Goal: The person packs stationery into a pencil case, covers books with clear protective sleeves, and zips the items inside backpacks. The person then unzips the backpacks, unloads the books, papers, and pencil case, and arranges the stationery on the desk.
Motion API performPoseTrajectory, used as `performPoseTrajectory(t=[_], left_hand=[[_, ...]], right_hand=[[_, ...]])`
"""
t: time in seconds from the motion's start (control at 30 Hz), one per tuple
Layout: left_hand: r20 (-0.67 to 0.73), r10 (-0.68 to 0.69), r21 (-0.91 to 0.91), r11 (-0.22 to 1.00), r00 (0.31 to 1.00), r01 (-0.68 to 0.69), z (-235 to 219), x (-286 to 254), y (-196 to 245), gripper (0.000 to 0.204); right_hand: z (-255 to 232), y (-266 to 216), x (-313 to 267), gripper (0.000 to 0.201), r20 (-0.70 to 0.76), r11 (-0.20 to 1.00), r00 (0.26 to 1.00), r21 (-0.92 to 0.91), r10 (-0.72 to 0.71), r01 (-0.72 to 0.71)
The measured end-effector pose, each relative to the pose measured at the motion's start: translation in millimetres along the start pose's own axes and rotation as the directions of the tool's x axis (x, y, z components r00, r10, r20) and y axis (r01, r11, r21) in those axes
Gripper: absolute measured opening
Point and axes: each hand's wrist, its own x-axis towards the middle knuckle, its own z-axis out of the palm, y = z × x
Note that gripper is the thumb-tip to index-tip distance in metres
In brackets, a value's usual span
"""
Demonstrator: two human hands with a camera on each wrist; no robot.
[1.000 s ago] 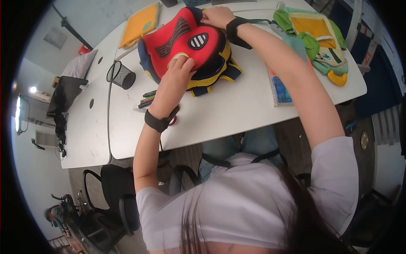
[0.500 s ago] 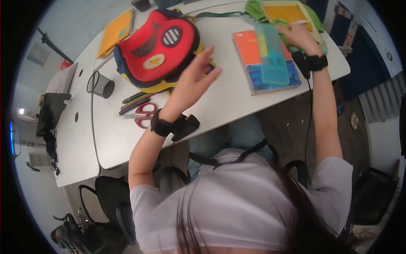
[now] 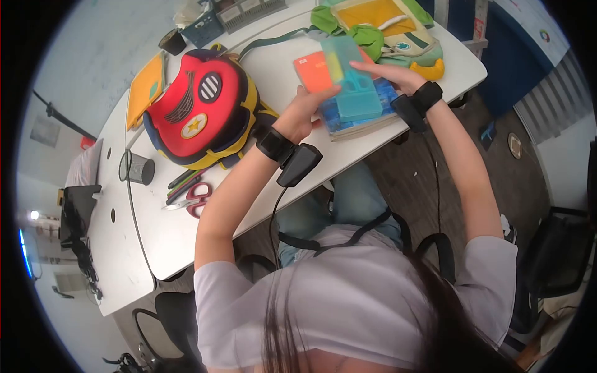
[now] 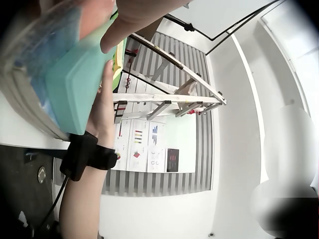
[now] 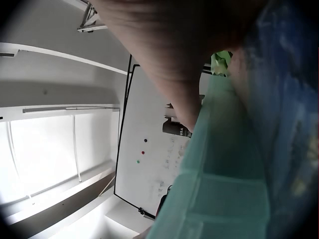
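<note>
A translucent teal case lies on the books, which have an orange and blue cover. My left hand is at their left side, thumb stretched to the case's left edge. From the right, my right hand reaches over the books, one straight digit touching the case's upper part. In the left wrist view, the left thumb rests by the case, with the right hand beyond it. The right wrist view shows the right hand against the case; its other fingers are partly hidden.
A red backpack stands left of the books, with scissors, pens and a mesh cup near it. Behind the books lies a green and cream bag. A yellow folder lies at the far left.
Both hands have left the red backpack. The right moved first to the case's upper right, then down beside it; the left moved right to its left edge. The camera view has shifted.
</note>
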Motion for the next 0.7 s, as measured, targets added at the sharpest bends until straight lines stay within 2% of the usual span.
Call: performPoseTrajectory(t=[0.07,0.13,0.17,0.2,0.23,0.27,0.3,0.33,0.4,0.43,0.47,0.5,0.53,0.57,0.6,0.63,0.67,0.7], left_hand=[[0.044,0.003,0.036,0.999,0.999,-0.005,0.0,4.0,-1.5,0.079],[0.039,0.042,0.161,0.986,0.998,-0.048,2.0,1.4,-0.3,0.08],[0.025,0.176,0.155,0.972,0.984,-0.178,8.8,-5.8,1.4,0.077],[0.036,0.176,0.158,0.971,0.984,-0.18,11.8,-7.4,6.4,0.077],[0.076,0.337,0.168,0.923,0.938,-0.345,11.6,-7.5,11.7,0.076],[0.114,0.485,0.17,0.85,0.867,-0.499,10.4,-8.2,17.1,0.076],[0.124,0.493,0.198,0.838,0.861,-0.508,9.3,-5.2,26.6,0.076],[0.127,0.487,0.196,0.842,0.864,-0.503,11.0,-3.9,36.9,0.076],[0.236,0.515,0.328,0.756,0.824,-0.566,17.7,3.2,58.0,0.078],[0.247,0.573,0.382,0.684,0.782,-0.622,23.2,12.2,63.2,0.068],[0.249,0.573,0.379,0.684,0.781,-0.623,25.8,24.5,69.2,0.068],[0.287,0.509,0.162,0.809,0.812,-0.564,27.9,40.5,76.6,0.062],[0.34,0.448,-0.059,0.888,0.826,-0.457,30.4,59.4,84.6,0.055],[0.367,0.486,-0.019,0.857,0.793,-0.516,27.9,90.4,82.7,0.053],[0.373,0.485,-0.026,0.858,0.791,-0.514,31.4,108.7,81.9,0.053],[0.325,0.588,0.308,0.674,0.74,-0.671,38.5,122.8,81.8,0.048],[0.316,0.686,0.604,0.387,0.655,-0.697,44.2,137.9,78.3,0.043],[0.463,0.685,0.615,0.21,0.563,-0.76,46.7,156.6,64.6,0.039]], right_hand=[[4.9,-6.7,-8.5,0.067,0.024,0.998,0.999,0.052,0.024,-0.025],[3.9,-6.2,-14.2,0.062,0.045,0.994,0.998,0.097,0.045,-0.049],[2.7,-1.9,-14.5,0.069,0.096,0.972,0.995,0.235,-0.01,-0.013],[1.5,0.8,-16.0,0.075,0.138,0.929,0.988,0.369,-0.075,0.019],[1.8,-2.8,-23.3,0.075,0.129,0.929,0.989,0.368,-0.076,0.023],[4.4,-9.4,-35.1,0.066,0.141,0.856,0.982,0.515,-0.127,0.037],[5.0,-14.3,-42.8,0.057,0.147,0.759,0.973,0.65,-0.179,0.041],[2.8,-16.0,-45.5,0.057,0.145,0.757,0.974,0.652,-0.172,0.037],[-5.9,-20.2,-48.8,0.048,0.052,0.619,0.973,0.778,-0.224,0.101],[-12.2,-21.2,-50.7,0.048,0.049,0.621,0.974,0.777,-0.223,0.104],[-19.6,-20.5,-53.6,0.046,-0.082,0.564,0.964,0.797,-0.254,0.216],[-27.1,-20.6,-56.3,0.046,-0.212,0.505,0.937,0.798,-0.276,0.329],[-34.1,-22.9,-60.8,0.046,-0.215,0.509,0.937,0.794,-0.274,0.332],[-40.4,-25.3,-66.6,0.046,-0.315,0.463,0.901,0.778,-0.297,0.425],[-47.1,-24.3,-70.8,0.046,-0.413,0.415,0.856,0.751,-0.312,0.514],[-59.8,-15.7,-69.1,0.046,-0.404,0.387,0.886,0.797,-0.228,0.463],[-68.1,-10.1,-71.8,0.046,-0.411,0.391,0.883,0.792,-0.225,0.468],[-75.8,-6.7,-74.6,0.045,-0.462,0.371,0.863,0.779,-0.206,0.506]])
